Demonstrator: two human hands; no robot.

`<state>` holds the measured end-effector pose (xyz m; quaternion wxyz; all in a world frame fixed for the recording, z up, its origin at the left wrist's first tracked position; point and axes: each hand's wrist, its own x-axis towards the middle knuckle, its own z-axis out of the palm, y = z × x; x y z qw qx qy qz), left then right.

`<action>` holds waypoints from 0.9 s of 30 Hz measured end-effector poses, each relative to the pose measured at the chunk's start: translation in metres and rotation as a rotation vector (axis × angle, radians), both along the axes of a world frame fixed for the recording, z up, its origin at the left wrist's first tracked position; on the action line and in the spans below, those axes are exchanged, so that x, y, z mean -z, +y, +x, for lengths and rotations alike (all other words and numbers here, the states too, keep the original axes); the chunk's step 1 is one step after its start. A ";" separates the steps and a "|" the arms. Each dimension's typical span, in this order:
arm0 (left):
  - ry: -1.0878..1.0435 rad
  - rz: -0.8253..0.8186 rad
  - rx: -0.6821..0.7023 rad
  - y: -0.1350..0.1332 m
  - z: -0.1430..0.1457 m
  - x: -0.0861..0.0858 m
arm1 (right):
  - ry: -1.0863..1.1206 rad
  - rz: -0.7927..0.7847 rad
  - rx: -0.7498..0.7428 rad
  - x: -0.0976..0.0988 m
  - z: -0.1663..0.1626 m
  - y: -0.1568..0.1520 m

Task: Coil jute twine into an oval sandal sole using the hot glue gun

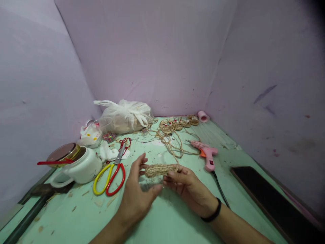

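Note:
My right hand, with a black band on its wrist, pinches the right end of a coiled piece of jute twine held above the table. The coil is wound into a flat, oblong bundle. At its left end is my left hand, thumb and fingers spread apart; its fingertips are partly behind the coil, so I cannot tell whether they touch it. A loose strand of jute lies beyond my hands. To the left rest scissors with one yellow and one red handle.
A pink glue gun lies to the right, near a dark flat slab. On the left stand a white mug and a hammer. At the back are a white plastic bag, decorated jute pieces and a pink roll.

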<state>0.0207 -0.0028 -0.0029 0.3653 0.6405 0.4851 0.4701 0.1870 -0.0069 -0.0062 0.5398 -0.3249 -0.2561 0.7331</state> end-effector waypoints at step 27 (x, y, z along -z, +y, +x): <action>-1.115 -0.647 -0.206 0.026 -0.012 -0.016 | -1.778 -0.053 0.190 -0.005 0.128 0.034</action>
